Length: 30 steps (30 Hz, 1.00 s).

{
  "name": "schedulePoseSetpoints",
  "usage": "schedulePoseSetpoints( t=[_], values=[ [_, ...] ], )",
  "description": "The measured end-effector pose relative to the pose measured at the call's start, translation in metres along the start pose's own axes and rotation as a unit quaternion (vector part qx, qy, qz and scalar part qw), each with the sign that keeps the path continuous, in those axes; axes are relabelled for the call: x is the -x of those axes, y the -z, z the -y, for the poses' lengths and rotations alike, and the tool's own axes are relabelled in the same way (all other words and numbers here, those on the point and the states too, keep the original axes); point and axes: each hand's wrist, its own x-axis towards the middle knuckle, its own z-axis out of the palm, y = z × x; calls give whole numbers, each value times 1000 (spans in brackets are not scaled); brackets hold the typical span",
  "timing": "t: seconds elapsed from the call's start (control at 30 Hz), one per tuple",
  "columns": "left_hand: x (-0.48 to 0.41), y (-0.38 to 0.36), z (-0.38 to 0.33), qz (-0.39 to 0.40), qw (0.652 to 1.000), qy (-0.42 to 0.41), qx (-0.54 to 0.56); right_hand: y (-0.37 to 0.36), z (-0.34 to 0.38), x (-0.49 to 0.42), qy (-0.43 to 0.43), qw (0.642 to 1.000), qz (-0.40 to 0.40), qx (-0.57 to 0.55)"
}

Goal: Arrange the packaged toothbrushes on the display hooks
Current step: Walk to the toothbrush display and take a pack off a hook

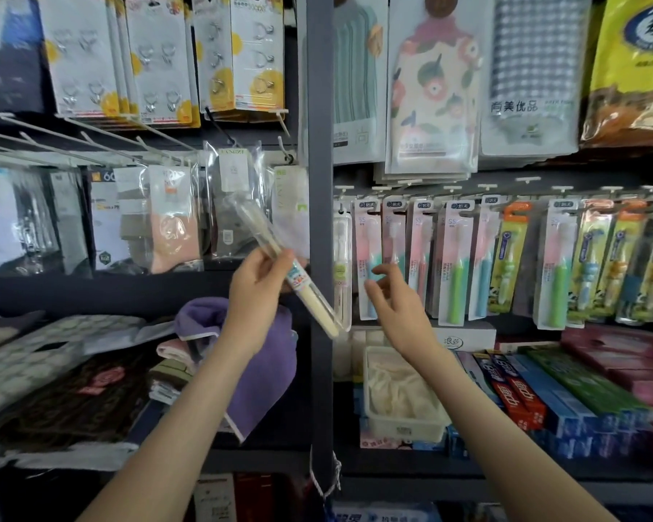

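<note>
There it was: the clear-cased toothbrush [315, 308] sat in our left hand [259, 292], pinched around its middle between thumb and fingers. It was tilted on a diagonal, one end up to the left and the cream handle down to the right, crossing the front of the dark upright post [319, 145]. So it was in the air, not on any hook.

Our right hand [396, 299] held nothing. Its fingers were loosely spread and it reached toward the left end of the toothbrush row [453, 265], close to the pink-and-teal packs, though we could not tell whether a fingertip touched one.

Just beside the post a matching clear case [342, 265] hung at the very left of that row, and that looked to us like the likely home for ours. Along the rail the display hooks [453, 188] carried card-backed brushes, pink, green and orange-topped, all hanging upright and fairly even.

Our read: most of the job was done, with this one pack left to hang, plus any straightening the row might need.

Below the row lay toothpaste boxes [524, 386] and a white bin [400, 393]. Left of the post were a purple cloth [268, 371] and bagged socks [174, 220].
</note>
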Motion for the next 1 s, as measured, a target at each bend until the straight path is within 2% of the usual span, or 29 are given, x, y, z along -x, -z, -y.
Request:
schedulePoseSetpoints(
  t=[0.17,0.5,0.77,1.0],
  values=[
    [-3,21,-2,25,998,25,-46,-30,-22,-26,-71,994,-1,84],
    [-1,31,4,57,994,74,-54,-79,-28,-61,-148,988,-12,33],
    [7,27,2,82,991,87,-52,-72,-24,-47,-148,989,-27,11],
    [20,22,-1,104,989,103,-37,-48,-6,-28,-113,994,-7,-3]
  ],
)
